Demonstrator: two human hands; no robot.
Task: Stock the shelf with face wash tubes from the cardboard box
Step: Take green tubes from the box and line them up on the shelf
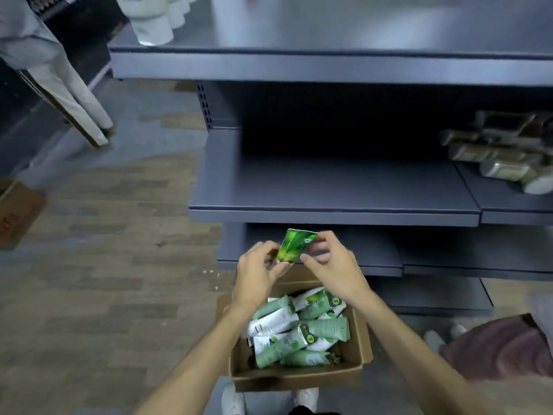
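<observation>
A bright green face wash tube (294, 246) is held up above the open cardboard box (357, 353), just below the front edge of the grey middle shelf (332, 212). My left hand (260, 272) pinches its lower left side and my right hand (330, 262) pinches its right side. Inside the box lie several pale green and white tubes (299, 327) in a loose pile. The box stands on the floor in front of the lowest shelf (380, 266).
White bottles (155, 22) stand at the left end of the top shelf (329, 65). Dark jars (502, 154) lie on the middle shelf at the right. Another person's legs (68, 85) are at the upper left. A brown box (18, 214) sits at the left edge, a pinkish cloth (502, 348) at the right.
</observation>
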